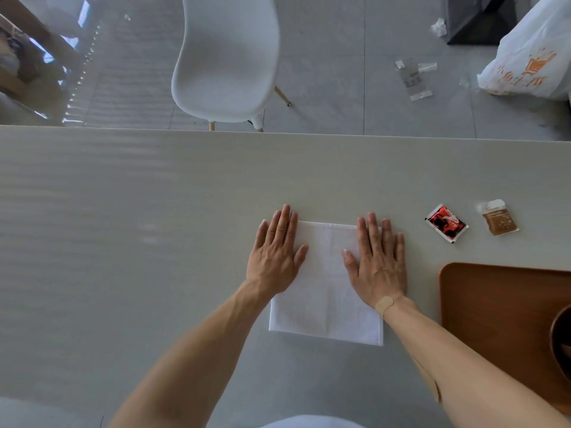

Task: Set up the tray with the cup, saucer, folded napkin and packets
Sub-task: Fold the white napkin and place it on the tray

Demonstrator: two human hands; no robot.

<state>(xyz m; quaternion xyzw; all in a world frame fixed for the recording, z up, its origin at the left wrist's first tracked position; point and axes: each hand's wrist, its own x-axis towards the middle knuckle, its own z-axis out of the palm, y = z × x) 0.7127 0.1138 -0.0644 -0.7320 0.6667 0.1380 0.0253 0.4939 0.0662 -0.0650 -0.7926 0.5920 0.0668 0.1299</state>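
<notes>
Table [123, 196] of pale grey fills the lower part of the view, and its far edge runs straight across from left to right. Beyond this edge, on the tiled floor, a white chair [227, 57] stands, and further right lie some scraps of wrapping [414, 77] and a white plastic bag [531, 60] with orange print.

The left hand [275, 251] lies flat with straight fingers, a little spread, and it presses on the left edge of the napkin [324, 291]. Part of this hand is on the cloth and part is on the bare table. The napkin is white, folded to a rectangle, and it lies flat about in the middle of the table, nearer to the near edge than to the far one. The right hand [378, 261] is also flat with straight spread fingers, and it presses on the upper right part of the napkin; its outer fingers pass over the right edge of the napkin. A plaster is seen on the right wrist.

To the right of the napkin, apart from it, a red packet [446, 223] lies on the table, and just beside it a brown packet [500, 221]. Near the right edge of the table a wooden tray [494, 304] lies, below the two packets. On the tray, at the border of the view, a dark round wooden piece [560, 338] is partly visible; whether it is the cup or the saucer one cannot tell
</notes>
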